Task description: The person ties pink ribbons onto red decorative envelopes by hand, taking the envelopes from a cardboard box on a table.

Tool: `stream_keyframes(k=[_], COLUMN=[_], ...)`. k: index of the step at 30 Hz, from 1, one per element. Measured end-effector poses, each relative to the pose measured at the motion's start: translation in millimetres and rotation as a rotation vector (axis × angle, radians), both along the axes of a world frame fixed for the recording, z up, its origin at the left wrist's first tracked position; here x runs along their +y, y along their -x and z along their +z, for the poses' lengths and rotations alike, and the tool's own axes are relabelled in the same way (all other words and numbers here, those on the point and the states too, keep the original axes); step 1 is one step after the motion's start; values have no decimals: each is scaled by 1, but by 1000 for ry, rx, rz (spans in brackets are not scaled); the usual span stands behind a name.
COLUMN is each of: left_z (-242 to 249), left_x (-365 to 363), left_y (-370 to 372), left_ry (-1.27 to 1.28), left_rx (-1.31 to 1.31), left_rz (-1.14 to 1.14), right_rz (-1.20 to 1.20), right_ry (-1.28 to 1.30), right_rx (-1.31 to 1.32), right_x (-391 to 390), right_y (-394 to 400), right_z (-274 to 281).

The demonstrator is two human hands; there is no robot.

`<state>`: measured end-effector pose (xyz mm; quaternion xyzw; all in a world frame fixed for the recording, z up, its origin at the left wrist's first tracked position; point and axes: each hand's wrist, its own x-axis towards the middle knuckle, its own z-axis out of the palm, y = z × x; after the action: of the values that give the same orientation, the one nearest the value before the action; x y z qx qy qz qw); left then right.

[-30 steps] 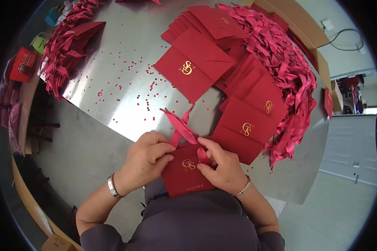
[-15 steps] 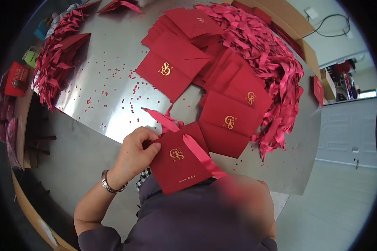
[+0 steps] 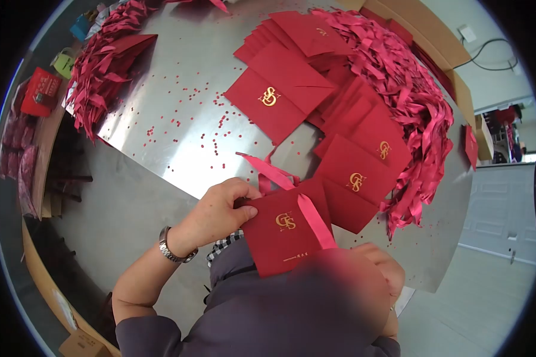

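Observation:
My left hand [image 3: 226,211] pinches the upper left corner of a red paper envelope [image 3: 283,241] with a gold monogram. The thumb lies on its front face. A pink ribbon [image 3: 317,220] comes over the envelope's top edge and runs straight down to the right, towards my right hand [image 3: 382,271]. That hand is closed, its fingers bent around the ribbon's end, though a blurred patch covers the contact. Another length of pink ribbon [image 3: 271,171] sticks up behind the envelope's top edge.
Stacked red envelopes [image 3: 363,169] fan out over the metal table [image 3: 178,137], beside a long heap of pink ribbons [image 3: 420,110]. More beribboned envelopes [image 3: 110,77] lie at the left edge. Red paper dots are scattered between. A cardboard box [image 3: 435,38] stands at the back right.
The whole view has shifted, so the scene sits farther right. My right hand shows more clearly beside the blurred patch. My left hand still grips the same envelope.

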<state>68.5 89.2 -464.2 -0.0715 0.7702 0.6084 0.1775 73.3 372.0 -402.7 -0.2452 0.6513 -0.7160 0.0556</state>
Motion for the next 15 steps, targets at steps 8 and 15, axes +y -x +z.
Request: stream_keyframes(k=[8,15], left_z=[-7,-10], left_x=[-8,-14], left_y=[0,-1], left_ry=[13,-74], left_rx=[110,75], left_rz=[-90,-84], right_rz=[179,53], right_ry=[-670,-634], right_rx=[80,44], right_x=[-77,-94], right_y=[20,20], right_z=[-53,-59])
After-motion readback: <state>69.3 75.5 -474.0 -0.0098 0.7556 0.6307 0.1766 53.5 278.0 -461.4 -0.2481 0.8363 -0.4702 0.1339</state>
